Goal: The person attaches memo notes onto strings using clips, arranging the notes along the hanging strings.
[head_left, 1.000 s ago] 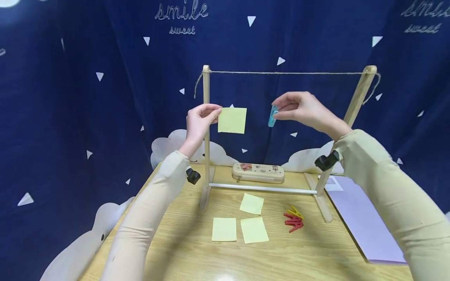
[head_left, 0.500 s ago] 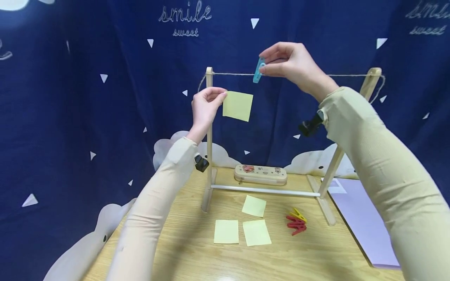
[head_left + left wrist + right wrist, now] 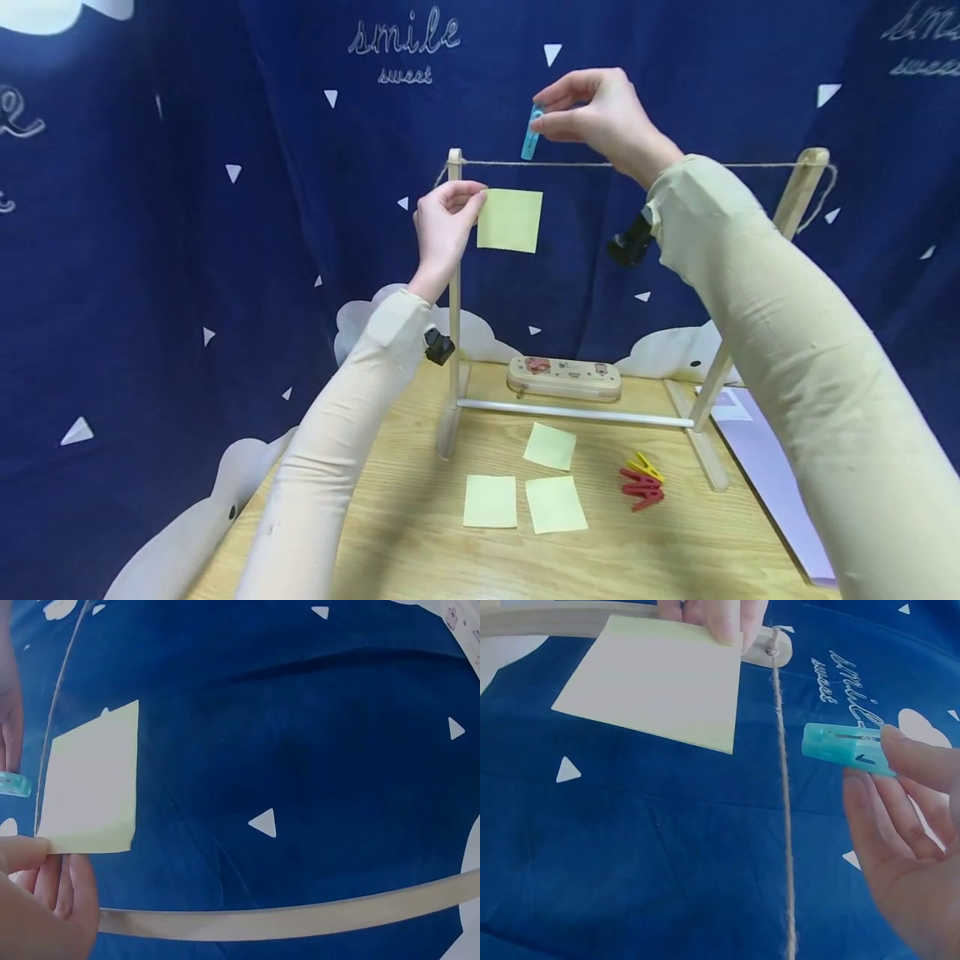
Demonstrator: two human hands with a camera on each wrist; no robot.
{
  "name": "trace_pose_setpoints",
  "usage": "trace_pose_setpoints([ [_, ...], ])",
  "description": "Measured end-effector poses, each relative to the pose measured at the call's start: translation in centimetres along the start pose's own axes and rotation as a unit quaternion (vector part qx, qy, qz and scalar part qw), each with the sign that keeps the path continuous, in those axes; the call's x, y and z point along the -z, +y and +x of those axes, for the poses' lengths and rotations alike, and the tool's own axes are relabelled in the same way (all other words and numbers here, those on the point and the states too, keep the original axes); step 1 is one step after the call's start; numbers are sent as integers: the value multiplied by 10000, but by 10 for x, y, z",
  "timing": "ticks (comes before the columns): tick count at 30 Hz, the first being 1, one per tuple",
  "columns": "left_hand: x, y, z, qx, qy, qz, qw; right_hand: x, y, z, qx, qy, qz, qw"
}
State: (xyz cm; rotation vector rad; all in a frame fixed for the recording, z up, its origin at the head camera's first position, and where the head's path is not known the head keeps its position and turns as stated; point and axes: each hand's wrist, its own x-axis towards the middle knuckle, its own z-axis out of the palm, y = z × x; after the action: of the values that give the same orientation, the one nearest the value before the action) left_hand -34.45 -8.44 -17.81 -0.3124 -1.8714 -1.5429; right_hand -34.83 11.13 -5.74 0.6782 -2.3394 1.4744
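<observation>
My left hand pinches a yellow sticky note by its upper left corner, beside the stand's left post. The note hangs just below the twine stretched between the two wooden posts. Above the twine, my right hand pinches a blue clothespin between thumb and fingers, its tip pointing down. In the right wrist view the clothespin lies to one side of the twine and the note to the other, with gaps between.
Three more sticky notes lie on the wooden table. Right of them sit red and yellow clothespins. A pencil case stands behind the stand's lower bar. At the right, a purple folder lies partly behind the right sleeve.
Both hands have risen toward the twine, with the note and the blue clothespin in them. The right hand has also moved left and now holds the clothespin above the twine.
</observation>
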Motion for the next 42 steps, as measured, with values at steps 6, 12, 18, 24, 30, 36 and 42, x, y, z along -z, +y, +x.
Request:
trace_pose_setpoints([
  [6,1,-1,0,-152,101,181,9997,-9,3,6,-78,101,-31,9999],
  [12,2,-1,1,-175,132,248,9995,-17,5,12,-81,51,-239,9997],
  [18,1,-2,2,-29,179,141,9997,-23,10,16,-141,-94,-156,9997],
  [24,1,-2,5,-39,215,103,9997,-25,12,17,-294,-253,-15,9992],
  [30,2,0,8,2,220,-88,9997,-27,10,17,-333,-484,-14,9983],
  [36,5,2,10,73,205,-265,9994,-27,10,18,-261,-672,-184,9972],
  [42,5,1,11,101,169,-449,9988,-29,11,18,-238,-780,-190,9965],
])
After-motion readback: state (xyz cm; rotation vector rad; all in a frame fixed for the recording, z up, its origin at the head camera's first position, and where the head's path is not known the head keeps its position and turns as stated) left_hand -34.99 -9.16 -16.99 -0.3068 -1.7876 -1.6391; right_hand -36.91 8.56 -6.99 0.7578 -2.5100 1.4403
